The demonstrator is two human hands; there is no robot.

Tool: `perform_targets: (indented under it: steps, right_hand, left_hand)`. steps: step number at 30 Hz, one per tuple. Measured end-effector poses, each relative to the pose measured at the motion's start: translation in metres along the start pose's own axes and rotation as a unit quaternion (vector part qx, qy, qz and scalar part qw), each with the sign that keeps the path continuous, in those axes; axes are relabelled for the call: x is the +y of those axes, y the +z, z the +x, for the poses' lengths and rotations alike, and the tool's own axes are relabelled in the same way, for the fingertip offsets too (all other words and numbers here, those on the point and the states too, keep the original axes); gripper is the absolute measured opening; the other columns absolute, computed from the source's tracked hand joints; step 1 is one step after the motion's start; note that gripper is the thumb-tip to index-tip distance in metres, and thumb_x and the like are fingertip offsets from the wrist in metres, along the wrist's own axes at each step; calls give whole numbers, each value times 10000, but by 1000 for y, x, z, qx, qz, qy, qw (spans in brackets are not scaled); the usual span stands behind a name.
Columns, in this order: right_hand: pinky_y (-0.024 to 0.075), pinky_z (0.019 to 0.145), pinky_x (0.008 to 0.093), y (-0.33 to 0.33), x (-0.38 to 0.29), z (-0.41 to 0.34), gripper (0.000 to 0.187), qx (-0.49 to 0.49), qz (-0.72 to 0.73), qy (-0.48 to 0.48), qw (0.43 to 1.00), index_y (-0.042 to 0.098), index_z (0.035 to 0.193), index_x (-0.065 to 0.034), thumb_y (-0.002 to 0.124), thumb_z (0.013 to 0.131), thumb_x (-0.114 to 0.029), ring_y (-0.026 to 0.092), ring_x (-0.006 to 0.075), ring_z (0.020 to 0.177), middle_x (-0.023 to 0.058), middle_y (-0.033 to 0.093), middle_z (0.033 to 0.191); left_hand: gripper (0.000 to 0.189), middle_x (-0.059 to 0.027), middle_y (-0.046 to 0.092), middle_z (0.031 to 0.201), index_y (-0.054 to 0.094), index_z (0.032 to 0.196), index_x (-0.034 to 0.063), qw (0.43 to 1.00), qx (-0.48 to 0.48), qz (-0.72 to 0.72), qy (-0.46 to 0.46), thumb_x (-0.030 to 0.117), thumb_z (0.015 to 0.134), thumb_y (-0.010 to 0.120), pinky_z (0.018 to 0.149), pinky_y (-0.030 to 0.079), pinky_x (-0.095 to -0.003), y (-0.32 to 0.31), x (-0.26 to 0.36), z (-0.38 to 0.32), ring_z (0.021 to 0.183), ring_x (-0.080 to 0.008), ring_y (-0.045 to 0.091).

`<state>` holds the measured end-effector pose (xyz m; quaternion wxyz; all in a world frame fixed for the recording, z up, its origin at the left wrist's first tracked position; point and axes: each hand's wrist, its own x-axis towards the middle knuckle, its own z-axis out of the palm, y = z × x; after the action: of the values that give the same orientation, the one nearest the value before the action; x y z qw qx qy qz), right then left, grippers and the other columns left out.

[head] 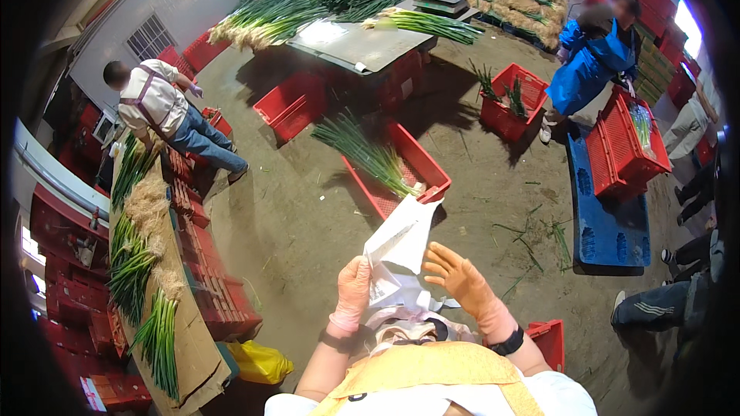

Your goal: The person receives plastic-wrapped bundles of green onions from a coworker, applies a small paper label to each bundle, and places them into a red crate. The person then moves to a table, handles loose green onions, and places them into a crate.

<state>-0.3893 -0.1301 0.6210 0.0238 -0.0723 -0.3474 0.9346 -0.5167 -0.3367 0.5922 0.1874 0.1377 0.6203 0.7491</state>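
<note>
My left hand (352,292), in a pale orange glove, is closed on the left edge of white paper sheets (399,234) with writing on them. Just right of the paper, my right hand (459,283) is raised with its gloved fingers apart and nothing seen in it. Beyond the paper, a red plastic crate (425,164) lies on the floor with a bundle of green onions (364,150) leaning in it, leaves pointing up and left. The paper hides the near end of the crate.
Green onion bundles (162,335) line a long bench at left, where a co-worker (162,104) stands. A metal table (370,46) piled with green onions stands ahead. At right are a blue pallet (613,231), stacked red crates (624,144) and a person in a blue apron (601,63). Loose leaves (529,245) litter the floor.
</note>
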Motion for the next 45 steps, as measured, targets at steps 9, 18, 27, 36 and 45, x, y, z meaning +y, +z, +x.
perform_targets:
  steps: [9,18,27,36,45]
  right_hand:
    - [469,835,290,66,36,155,328,111,-195,45,973,637,1116,-5,697,829,-154,619,138,902,24,673,1022]
    - [464,847,274,97,70,259,364,117,-175,76,975,639,1132,31,664,871,-221,602,131,938,50,665,1066]
    - [486,773,265,82,85,359,356,97,-276,86,952,650,1105,49,674,855,-204,605,119,873,41,668,994]
    - [471,880,292,79,56,519,398,17,-253,153,955,614,1183,33,669,857,-189,603,150,987,70,655,1101]
    - [463,894,291,114,19,701,400,-72,-275,211,935,598,1192,55,647,873,-182,603,149,988,75,657,1097]
  left_hand:
    - [197,-17,632,844,643,957,-3,983,138,-74,-100,164,969,539,641,463,-256,-102,12,67,689,-111,556]
    - [360,-90,640,1089,600,1193,13,980,33,-112,-160,255,998,416,857,496,-298,-186,22,111,967,-159,605]
    - [498,-127,671,958,563,1076,19,978,60,176,-95,481,890,581,766,498,-350,-230,47,175,862,-252,648]
    - [330,-158,626,762,612,879,-18,922,175,303,-166,312,898,589,683,465,-336,-273,38,341,697,-210,579]
    - [321,-38,513,653,578,775,-28,946,259,136,-137,273,889,592,617,413,-278,-337,56,467,668,-84,450]
